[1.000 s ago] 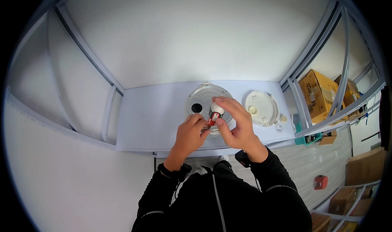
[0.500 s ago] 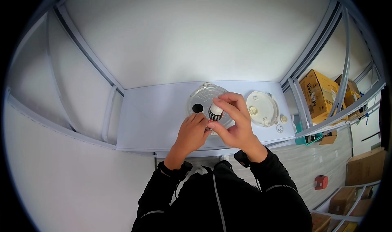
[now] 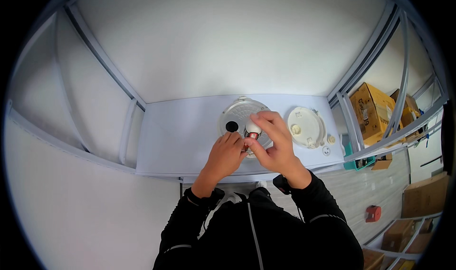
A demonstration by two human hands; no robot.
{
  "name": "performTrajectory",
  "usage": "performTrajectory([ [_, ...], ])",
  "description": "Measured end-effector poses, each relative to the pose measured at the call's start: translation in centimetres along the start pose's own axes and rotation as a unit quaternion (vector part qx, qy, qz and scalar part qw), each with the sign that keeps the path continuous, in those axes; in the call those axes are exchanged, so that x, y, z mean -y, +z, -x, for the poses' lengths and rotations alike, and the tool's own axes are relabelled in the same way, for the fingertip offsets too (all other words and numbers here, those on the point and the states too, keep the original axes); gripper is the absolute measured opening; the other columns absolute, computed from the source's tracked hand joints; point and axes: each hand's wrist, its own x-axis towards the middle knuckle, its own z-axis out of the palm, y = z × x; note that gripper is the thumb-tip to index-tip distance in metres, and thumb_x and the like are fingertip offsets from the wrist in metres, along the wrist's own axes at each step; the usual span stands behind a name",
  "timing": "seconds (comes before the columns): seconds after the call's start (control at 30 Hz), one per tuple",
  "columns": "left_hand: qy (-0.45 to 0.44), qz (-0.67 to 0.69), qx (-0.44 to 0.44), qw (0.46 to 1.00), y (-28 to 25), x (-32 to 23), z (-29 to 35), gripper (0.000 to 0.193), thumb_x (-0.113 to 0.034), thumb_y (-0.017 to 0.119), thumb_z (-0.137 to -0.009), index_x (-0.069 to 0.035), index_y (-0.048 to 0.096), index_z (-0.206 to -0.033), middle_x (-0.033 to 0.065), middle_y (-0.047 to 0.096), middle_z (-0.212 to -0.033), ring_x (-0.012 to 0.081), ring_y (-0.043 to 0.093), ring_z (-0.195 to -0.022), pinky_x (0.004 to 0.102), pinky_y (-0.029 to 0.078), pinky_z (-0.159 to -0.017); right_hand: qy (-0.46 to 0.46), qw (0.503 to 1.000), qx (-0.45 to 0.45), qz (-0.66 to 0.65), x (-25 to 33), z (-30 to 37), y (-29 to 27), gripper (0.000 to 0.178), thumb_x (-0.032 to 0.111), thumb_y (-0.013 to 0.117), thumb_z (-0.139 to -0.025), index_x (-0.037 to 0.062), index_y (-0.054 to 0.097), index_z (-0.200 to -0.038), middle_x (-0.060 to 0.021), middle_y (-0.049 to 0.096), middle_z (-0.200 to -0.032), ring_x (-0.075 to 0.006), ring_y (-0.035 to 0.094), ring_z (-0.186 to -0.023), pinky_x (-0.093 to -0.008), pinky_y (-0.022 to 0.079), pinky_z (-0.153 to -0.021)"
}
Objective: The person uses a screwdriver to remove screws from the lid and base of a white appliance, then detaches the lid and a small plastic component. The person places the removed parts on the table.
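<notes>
Over a round, silvery ribbed disc (image 3: 234,113) with a black round spot, my right hand (image 3: 279,149) holds a small cylindrical part (image 3: 253,127) by its white rounded top. Red and dark markings show on the side of this part, below the white. My left hand (image 3: 226,154) is closed at the part's lower end, fingertips pinched beside a bit of red. Whatever lies inside that pinch is hidden by the fingers. Both hands meet in front of the disc's near edge and cover some of it.
A white round housing (image 3: 302,116) lies right of the disc. Beside it are a cream knob-like piece (image 3: 331,139) and a small white disc with holes (image 3: 326,150). Metal frame posts (image 3: 338,77) flank the white table (image 3: 164,141). Cardboard boxes (image 3: 370,110) stand beyond the right post.
The cylindrical part has turned in my fingers, so red markings show where a black dotted pattern faced up before. Both hands stay in nearly the same place.
</notes>
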Motion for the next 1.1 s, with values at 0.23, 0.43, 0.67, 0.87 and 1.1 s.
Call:
performTrajectory([
  [0.23,-0.007,-0.01,-0.01,1.0,-0.1,-0.2,0.2,0.029,-0.017,0.082,-0.084,-0.002,0.067,-0.103,0.0091,0.061,-0.112,0.0312,0.06,-0.109,0.0438,0.052,-0.09,-0.005,0.999,0.01,-0.035,0.1,-0.2,0.1,0.051,0.003,0.077,-0.088,0.0024,0.066,-0.138,-0.0171,0.062,-0.128,-0.0326,0.065,-0.108,-0.0389,0.054,-0.09],
  [0.43,-0.003,-0.015,-0.016,1.0,0.1,-0.2,0.2,0.028,-0.017,0.081,-0.085,-0.002,0.068,-0.104,0.0093,0.061,-0.115,0.0312,0.059,-0.112,0.0435,0.051,-0.092,0.0,1.0,0.009,-0.029,-0.1,-0.2,0.0,0.049,0.006,0.078,-0.089,0.0021,0.067,-0.136,-0.018,0.061,-0.133,-0.0341,0.065,-0.11,-0.0406,0.055,-0.093],
  [0.67,-0.034,0.023,-0.011,0.999,0.0,-0.6,0.2,0.026,-0.016,0.081,-0.085,-0.003,0.068,-0.103,0.009,0.06,-0.114,0.0311,0.059,-0.112,0.0434,0.052,-0.093,0.015,1.0,0.018,-0.013,-0.1,0.2,0.2,0.051,0.003,0.075,-0.089,0.0013,0.065,-0.139,-0.0199,0.062,-0.133,-0.0359,0.065,-0.113,-0.041,0.054,-0.097],
  [0.87,-0.026,0.022,-0.016,0.999,0.6,-0.4,0.6,0.026,-0.016,0.082,-0.084,-0.005,0.066,-0.102,0.0089,0.06,-0.112,0.0318,0.059,-0.111,0.0436,0.052,-0.093,0.034,0.998,-0.006,-0.058,-0.1,0.0,0.2,0.05,0.008,0.082,-0.086,0.0034,0.069,-0.135,-0.0166,0.06,-0.128,-0.0305,0.063,-0.106,-0.038,0.055,-0.088],
  [1.1,-0.019,0.03,-0.038,0.999,0.8,-0.4,0.5,0.027,-0.015,0.082,-0.083,-0.005,0.066,-0.102,0.0096,0.06,-0.112,0.0326,0.058,-0.109,0.0434,0.051,-0.094,0.067,0.998,-0.016,-0.004,0.0,0.6,0.4,0.049,0.004,0.076,-0.085,0.001,0.068,-0.133,-0.0209,0.063,-0.13,-0.0339,0.066,-0.108,-0.0402,0.055,-0.089],
])
